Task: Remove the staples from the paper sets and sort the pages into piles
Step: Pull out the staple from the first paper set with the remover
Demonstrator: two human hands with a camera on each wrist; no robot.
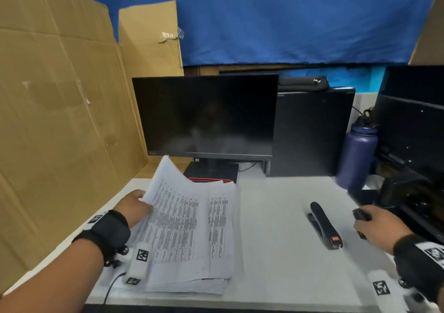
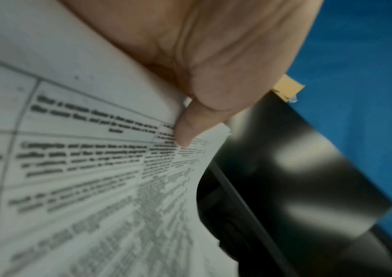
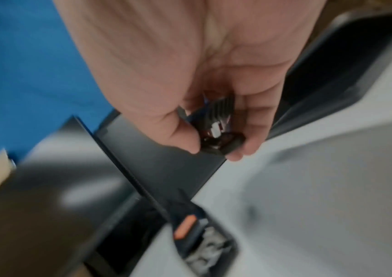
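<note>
- One white desk (image 1: pixel 276 252) carries everything; both hands work over it, the left hand (image 1: pixel 134 207) at its left part and the right hand (image 1: pixel 379 225) at its right part.
- One dark monitor (image 1: pixel 204 117) stands beyond the left hand's fingertips, past the far edge of the papers.
- One stack of printed pages (image 1: pixel 192 235) lies flat on the desk, under and just to the right of the left hand.
- One paper set (image 1: pixel 168 187) is lifted off that stack at its far left corner, curling upward: the left hand's thumb (image 2: pixel 185 129) presses on the printed face while the other fingers are hidden behind the sheets, so the hand pinches the set by its edge. How many sheets it holds cannot be told.
- One purple water bottle (image 1: pixel 358 154) stands well beyond the right hand's fingers, beside dark equipment.
- One black stapler (image 1: pixel 324 226) with an orange tab lies on the desk just to the left of the right hand, apart from its fingers.
- One small black staple remover (image 3: pixel 216 129) sits inside the right hand, the thumb on one side and the curled fingers (image 3: pixel 256 131) on the other, gripping it; in the head view its dark end (image 1: pixel 360 214) pokes out past the knuckles.
- Two wrist straps, one per arm, each bearing white marker tags.
</note>
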